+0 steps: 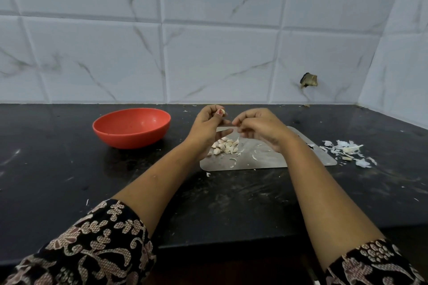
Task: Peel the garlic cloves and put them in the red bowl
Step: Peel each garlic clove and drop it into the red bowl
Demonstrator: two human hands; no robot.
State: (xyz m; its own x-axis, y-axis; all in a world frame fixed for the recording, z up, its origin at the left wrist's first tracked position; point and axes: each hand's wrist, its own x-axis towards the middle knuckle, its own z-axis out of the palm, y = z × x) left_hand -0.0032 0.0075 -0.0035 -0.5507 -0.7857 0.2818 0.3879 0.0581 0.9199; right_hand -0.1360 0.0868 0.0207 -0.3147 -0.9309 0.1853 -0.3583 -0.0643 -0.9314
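My left hand (pixel 208 126) is raised above the counter and grips one garlic clove (pixel 221 112) at its fingertips. Close beside it on the right, my right hand (pixel 259 128) has its fingertips pinched together just below the clove; whether they hold a bit of skin is unclear. Under the hands, a pile of several garlic cloves (pixel 225 146) lies on a steel board (pixel 266 162). The red bowl (pixel 132 127) stands on the counter left of the hands, and I see nothing inside it.
Loose garlic skins (pixel 347 148) lie in a heap on the black counter (pixel 69 180) right of the board, with small scraps on the board. A tiled wall (pixel 208 53) closes the back and right side. The counter's front edge runs near my forearms.
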